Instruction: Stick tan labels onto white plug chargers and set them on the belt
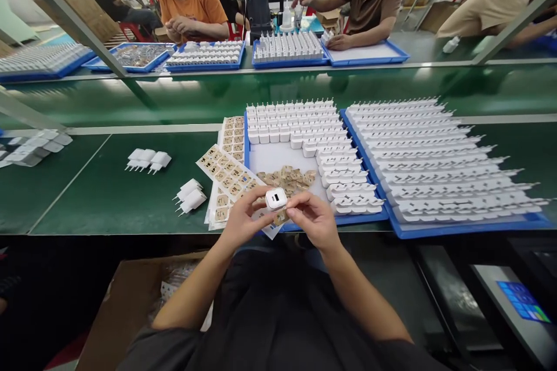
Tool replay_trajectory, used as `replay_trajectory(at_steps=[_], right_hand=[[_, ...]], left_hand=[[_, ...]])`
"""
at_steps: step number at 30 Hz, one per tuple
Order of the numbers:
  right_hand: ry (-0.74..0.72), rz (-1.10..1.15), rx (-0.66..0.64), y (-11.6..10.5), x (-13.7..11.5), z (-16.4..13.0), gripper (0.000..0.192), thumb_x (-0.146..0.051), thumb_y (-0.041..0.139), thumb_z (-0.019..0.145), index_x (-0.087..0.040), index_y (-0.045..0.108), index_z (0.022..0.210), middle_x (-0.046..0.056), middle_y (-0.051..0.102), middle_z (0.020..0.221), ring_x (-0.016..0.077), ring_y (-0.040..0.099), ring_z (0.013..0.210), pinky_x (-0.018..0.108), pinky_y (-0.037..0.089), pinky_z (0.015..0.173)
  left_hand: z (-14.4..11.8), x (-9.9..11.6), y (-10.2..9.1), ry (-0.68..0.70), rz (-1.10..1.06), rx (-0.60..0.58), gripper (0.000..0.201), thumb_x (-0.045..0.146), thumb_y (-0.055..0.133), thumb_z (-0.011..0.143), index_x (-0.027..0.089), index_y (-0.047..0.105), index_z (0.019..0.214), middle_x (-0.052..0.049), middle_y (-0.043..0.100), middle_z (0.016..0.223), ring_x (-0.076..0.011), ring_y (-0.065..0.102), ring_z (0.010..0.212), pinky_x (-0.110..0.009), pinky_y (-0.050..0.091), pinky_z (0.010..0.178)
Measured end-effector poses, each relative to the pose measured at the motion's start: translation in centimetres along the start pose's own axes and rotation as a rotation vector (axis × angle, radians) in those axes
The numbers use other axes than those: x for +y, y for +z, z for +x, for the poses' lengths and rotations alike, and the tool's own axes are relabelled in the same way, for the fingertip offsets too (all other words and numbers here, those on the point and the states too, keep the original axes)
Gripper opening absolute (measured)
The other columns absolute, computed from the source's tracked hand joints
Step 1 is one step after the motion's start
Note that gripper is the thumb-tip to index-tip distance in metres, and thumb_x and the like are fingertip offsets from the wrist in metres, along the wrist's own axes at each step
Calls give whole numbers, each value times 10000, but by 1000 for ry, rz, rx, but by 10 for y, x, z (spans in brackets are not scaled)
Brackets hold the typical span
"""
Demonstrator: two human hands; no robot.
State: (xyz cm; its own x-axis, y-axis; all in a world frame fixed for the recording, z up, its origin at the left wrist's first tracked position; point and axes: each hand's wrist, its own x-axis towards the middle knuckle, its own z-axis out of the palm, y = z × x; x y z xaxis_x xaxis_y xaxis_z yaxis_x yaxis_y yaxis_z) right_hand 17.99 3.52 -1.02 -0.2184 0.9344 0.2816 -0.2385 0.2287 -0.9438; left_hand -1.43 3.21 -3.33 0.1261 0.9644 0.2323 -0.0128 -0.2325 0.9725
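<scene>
A small white charger plug (pixel 275 199) is pinched between my left hand (pixel 242 218) and my right hand (pixel 314 219), at the near edge of the green bench. Its port face looks up at me. Right behind it sits a blue tray (pixel 278 157) holding rows of white plugs (pixel 304 124) and a loose heap of tan labels (pixel 287 178). Label sheets (pixel 226 173) lie partly under my left hand, to the left of the tray.
A second blue tray (pixel 461 225) full of white plugs stands to the right. Loose plugs (pixel 148 160) and another pair (pixel 190 196) lie to the left. Several people work across the belt behind blue trays (pixel 289 61). A cardboard box (pixel 126 307) is below left; a screen (pixel 522 301) is at lower right.
</scene>
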Motion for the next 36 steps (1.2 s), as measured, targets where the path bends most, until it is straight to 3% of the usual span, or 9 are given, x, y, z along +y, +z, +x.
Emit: replay_trajectory(at_steps=[6, 10, 21, 36], right_hand=[[-3, -71, 58, 6, -1, -6, 34, -269, 738, 879, -241, 719, 886, 8, 691, 831, 161, 651, 802, 291, 538, 772], [-12, -47, 163, 10, -5, -2, 44, -249, 745, 870, -254, 716, 902, 7, 691, 895, 167, 654, 902, 304, 523, 874], [68, 5, 161, 13, -8, 1, 64, -265, 759, 851, -243, 705, 878, 8, 694, 898, 173, 664, 895, 318, 534, 877], [-9, -263, 152, 17, -8, -1, 54, -290, 708, 902, -247, 681, 920, 19, 714, 885, 189, 680, 879, 338, 544, 856]], left_hand=[[-19, -5, 8, 166, 276, 202, 440, 253, 799, 830, 291, 686, 1253, -65, 741, 1235, -244, 698, 1164, -332, 638, 888], [-22, -1, 11, 218, 345, 170, 443, 221, 786, 840, 283, 672, 1264, -82, 726, 1263, -246, 695, 1171, -345, 642, 883], [-21, 4, 10, 250, 356, 135, 462, 171, 775, 836, 294, 659, 1266, -72, 719, 1261, -255, 669, 1217, -344, 634, 878], [-20, 9, 8, 315, 405, 115, 453, 165, 764, 846, 280, 655, 1270, -83, 719, 1247, -244, 685, 1168, -411, 612, 970]])
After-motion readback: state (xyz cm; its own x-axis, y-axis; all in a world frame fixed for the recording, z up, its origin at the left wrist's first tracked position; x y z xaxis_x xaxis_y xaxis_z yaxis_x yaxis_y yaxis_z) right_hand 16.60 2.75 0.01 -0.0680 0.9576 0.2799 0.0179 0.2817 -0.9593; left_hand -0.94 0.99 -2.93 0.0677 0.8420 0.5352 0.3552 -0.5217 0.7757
